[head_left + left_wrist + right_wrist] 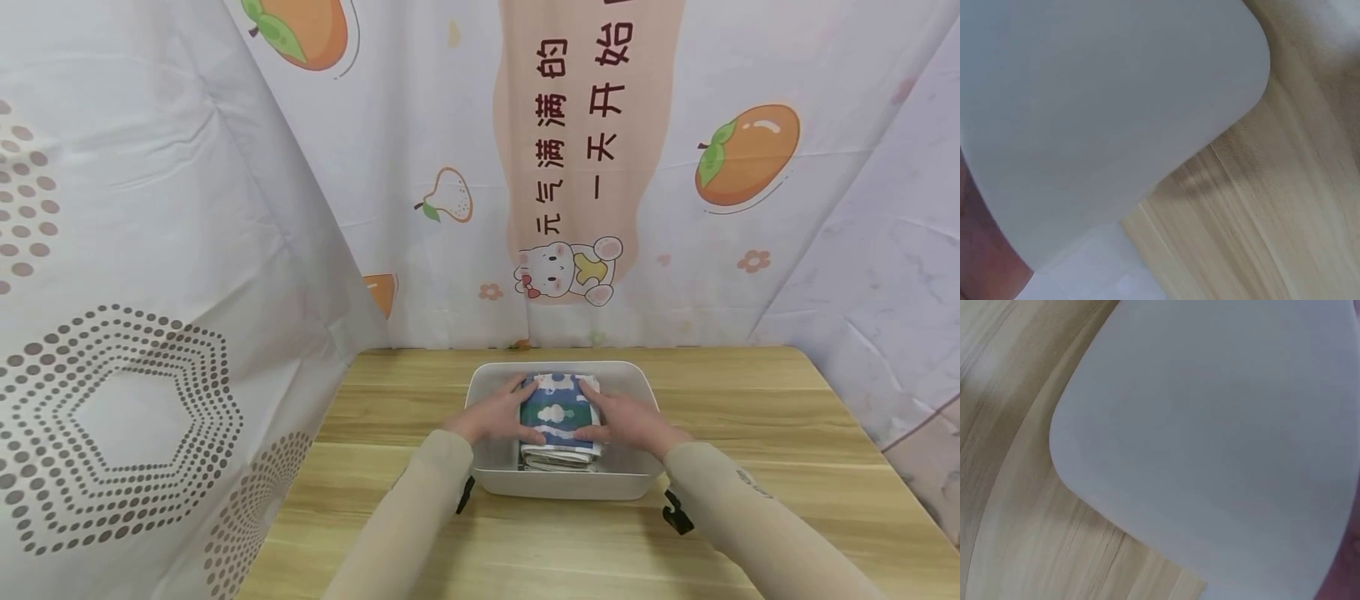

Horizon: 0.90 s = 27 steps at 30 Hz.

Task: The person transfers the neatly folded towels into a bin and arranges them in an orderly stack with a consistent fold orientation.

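A folded cloth [557, 414] with a blue, green and white pattern lies on top of a stack of paler folded cloths [558, 460] inside a white plastic bin [562, 486]. At the stack's left side, my left hand [504, 414] touches the patterned cloth with spread fingers and thumb. My right hand [626, 421] does the same from the right. Both wrists cross the bin's rim. Each wrist view is mostly filled by the outer wall of the bin [1116, 112], [1210, 437]; little more than a strip of skin shows at the edge there.
The bin stands on a wooden table [750, 433] near its far edge. Behind it hangs a white curtain [442, 275] printed with fruit and lettering. Another patterned curtain [120, 400] borders the left side.
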Motion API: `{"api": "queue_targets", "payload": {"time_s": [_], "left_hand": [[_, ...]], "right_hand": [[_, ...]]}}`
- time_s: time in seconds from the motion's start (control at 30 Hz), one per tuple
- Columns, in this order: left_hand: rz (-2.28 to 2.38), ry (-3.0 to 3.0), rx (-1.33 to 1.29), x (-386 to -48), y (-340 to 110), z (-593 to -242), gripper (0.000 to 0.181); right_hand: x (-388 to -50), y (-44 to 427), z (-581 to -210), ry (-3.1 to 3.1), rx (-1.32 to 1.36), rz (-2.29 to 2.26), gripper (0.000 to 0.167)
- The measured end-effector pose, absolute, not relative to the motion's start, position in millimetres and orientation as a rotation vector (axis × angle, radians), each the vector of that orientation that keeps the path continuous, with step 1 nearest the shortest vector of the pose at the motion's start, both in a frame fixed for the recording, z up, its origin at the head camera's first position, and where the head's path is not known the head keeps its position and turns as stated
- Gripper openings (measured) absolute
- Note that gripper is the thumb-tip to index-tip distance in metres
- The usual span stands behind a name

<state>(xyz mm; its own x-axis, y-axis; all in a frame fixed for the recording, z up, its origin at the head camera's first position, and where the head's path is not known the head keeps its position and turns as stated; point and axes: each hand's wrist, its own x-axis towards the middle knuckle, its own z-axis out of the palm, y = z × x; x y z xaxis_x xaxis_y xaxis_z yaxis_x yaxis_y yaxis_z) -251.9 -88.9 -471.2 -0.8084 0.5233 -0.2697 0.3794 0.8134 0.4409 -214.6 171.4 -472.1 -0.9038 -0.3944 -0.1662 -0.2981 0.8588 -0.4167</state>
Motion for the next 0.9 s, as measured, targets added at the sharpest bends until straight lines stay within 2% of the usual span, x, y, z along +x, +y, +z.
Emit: {"api": "queue_targets", "payload": {"time_s": [0.3,0.53,0.9], "left_hand": [[0.554,2.615,0.665,-245.7,-94.3,-466.6,0.103],[0.544,2.642,0.649,-242.9,-97.8,-458.8,0.099],[0.681,2.743,0.749,-237.4,-123.4,-437.1,0.077]], "right_hand": [[-215.2,175.8,-473.5,2.778,-0.486,-0.593,0.102],[-211.0,181.2,-466.4,2.838,-0.526,-0.552,0.094],[-199.8,206.0,-454.1,3.055,-0.637,-0.519,0.064]]}}
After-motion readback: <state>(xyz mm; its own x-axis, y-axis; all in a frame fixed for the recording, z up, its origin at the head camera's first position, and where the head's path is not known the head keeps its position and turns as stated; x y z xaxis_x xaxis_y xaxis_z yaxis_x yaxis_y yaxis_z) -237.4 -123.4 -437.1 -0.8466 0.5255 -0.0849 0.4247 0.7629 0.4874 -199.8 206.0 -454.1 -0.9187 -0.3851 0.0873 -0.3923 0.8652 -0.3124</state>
